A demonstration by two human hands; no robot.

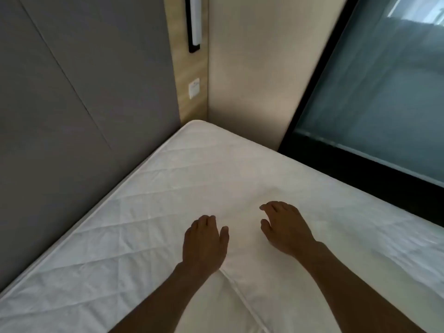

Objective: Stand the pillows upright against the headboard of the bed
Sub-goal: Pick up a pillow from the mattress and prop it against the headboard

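A white quilted mattress (144,212) fills the lower half of the head view, its corner pushed into the room's corner. The grey padded headboard (72,104) runs along its left side. A smoother white cloth with a piped seam, perhaps a flat pillow (264,284), lies on the mattress below my hands; I cannot tell for sure what it is. My left hand (204,241) and my right hand (286,227) are palm down over it, fingers slightly curled and apart, holding nothing. No upright pillow is in view.
A wood strip beside the headboard carries a white switch (194,88) and a long wall lamp (195,22). A beige wall stands behind the bed corner. A dark-framed frosted glass panel (384,104) runs along the bed's right side.
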